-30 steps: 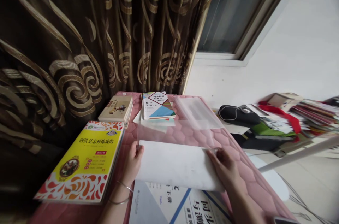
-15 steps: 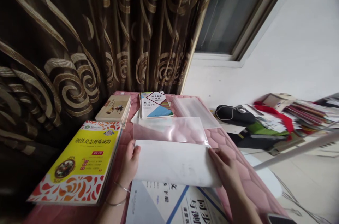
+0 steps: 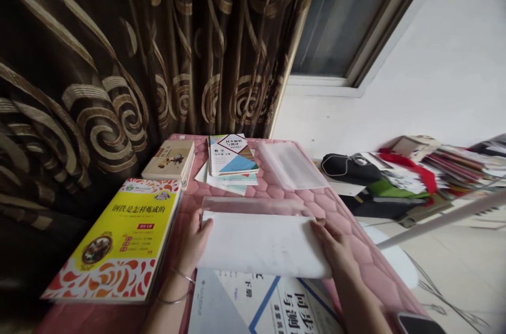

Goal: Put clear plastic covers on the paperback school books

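Note:
Both my hands hold a white paper sheet (image 3: 261, 244) level, one at each side edge, thumbs on top. A strip of clear plastic sheet (image 3: 253, 206) shows along its far edge. My left hand (image 3: 197, 239), with a thin bracelet on the wrist, is closed on the left edge. My right hand (image 3: 332, 242) grips the right edge; its fingers are partly hidden underneath. Under the near side of the paper lies a white and blue workbook (image 3: 261, 305), partly covered.
A yellow book (image 3: 134, 234) lies at the left, with beige books (image 3: 168, 160) behind it. Stacked workbooks (image 3: 233, 157) and clear plastic covers (image 3: 294, 165) lie farther back on the pink padded table cover (image 3: 356, 252). A phone-like dark object (image 3: 419, 323) sits near right.
The clear plastic at the paper's far edge has dropped from a raised position to a low, narrow strip. My hands keep nearly the same places on the paper.

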Motion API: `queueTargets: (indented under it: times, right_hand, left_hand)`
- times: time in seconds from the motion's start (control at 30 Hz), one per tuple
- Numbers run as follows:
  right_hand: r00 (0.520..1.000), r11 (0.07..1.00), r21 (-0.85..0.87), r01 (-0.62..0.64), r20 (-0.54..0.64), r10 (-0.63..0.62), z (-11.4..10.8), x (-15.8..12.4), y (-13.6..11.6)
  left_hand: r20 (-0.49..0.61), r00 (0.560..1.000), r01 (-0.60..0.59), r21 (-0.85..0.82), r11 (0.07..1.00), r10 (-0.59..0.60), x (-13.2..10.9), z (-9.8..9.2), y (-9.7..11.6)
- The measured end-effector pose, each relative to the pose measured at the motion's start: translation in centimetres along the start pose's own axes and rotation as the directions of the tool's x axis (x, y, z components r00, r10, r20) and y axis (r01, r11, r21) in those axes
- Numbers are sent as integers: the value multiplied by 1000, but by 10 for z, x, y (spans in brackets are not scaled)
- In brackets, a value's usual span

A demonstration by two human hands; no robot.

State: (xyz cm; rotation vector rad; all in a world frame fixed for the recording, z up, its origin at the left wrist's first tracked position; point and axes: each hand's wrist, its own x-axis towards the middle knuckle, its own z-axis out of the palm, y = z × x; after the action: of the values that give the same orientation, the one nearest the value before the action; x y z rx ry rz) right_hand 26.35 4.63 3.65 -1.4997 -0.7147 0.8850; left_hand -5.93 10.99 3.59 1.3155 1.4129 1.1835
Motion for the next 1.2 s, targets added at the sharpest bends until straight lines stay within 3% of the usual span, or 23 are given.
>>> queueTargets:
  times: [0.1,0.2,0.27,0.37,0.5,0.63,0.77,0.93,1.07,1.2]
  right_hand:
    - [996,995,36,88,-17,-87,-4,-1,3]
    - [990,990,-30,138,-15,-139,-7,2,7]
    - [993,980,-156,122,15,-121,-6,8,11]
    - [997,919,-388,72,31,-65,-4,19,20]
    - [998,834,-551,25,57,7,-6,30,30]
    - [999,803,-596,7,39,19,-6,31,32]
    - [998,857,-516,-6,-57,-28,-1,28,32]
    - [999,885,-466,21,-21,-35,-4,24,28]
    - [997,816,-576,45,-27,-73,-7,18,16]
    - [1000,729,-684,-26,-27,11,-2,7,-3]
  left_hand:
    - [23,998,-54,-23,998,54,-3,-1,5]
    - [59,996,-68,-24,997,70,-5,-2,10]
    - [48,999,19,116,993,-25,-3,-1,10]
    - [-3,986,153,413,898,-167,3,0,5]
    - [-14,982,162,562,811,-186,7,1,2]
    - [-4,977,173,598,783,-212,4,1,6]
    - [-15,979,176,578,797,-205,3,2,7]
    - [-25,983,164,565,809,-182,2,2,6]
    - [-36,983,169,577,799,-181,2,1,5]
    - [-45,982,178,538,824,-182,4,1,0]
